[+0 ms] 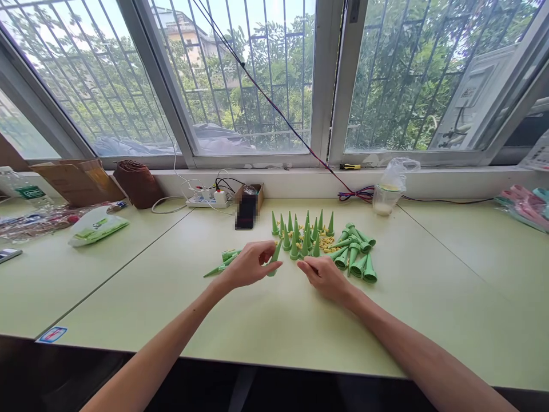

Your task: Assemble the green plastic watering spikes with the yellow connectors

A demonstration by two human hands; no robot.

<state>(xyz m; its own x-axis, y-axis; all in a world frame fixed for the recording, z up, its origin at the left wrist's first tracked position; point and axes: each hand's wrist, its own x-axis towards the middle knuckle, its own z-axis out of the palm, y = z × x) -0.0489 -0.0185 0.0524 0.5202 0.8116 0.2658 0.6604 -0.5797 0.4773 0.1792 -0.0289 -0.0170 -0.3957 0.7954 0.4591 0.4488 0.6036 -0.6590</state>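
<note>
My left hand (249, 264) is closed in a pinch on a green plastic cone (275, 256) over the pale green table (274, 320). My right hand (325, 277) is close beside it with fingers curled; what it holds is hidden. Just beyond my hands, several green cones stand upright (300, 232) among small yellow pieces (326, 241). To the right a heap of green cones lies on its side (355, 254). A few more green cones lie left of my left hand (225, 257).
A power strip with cables (208, 199) and a small box (249, 206) sit by the window sill. A plastic cup in a bag (388, 191) stands at the back right. A green packet (96, 226), a cardboard box (75, 180) and a bottle (26, 191) are at the left.
</note>
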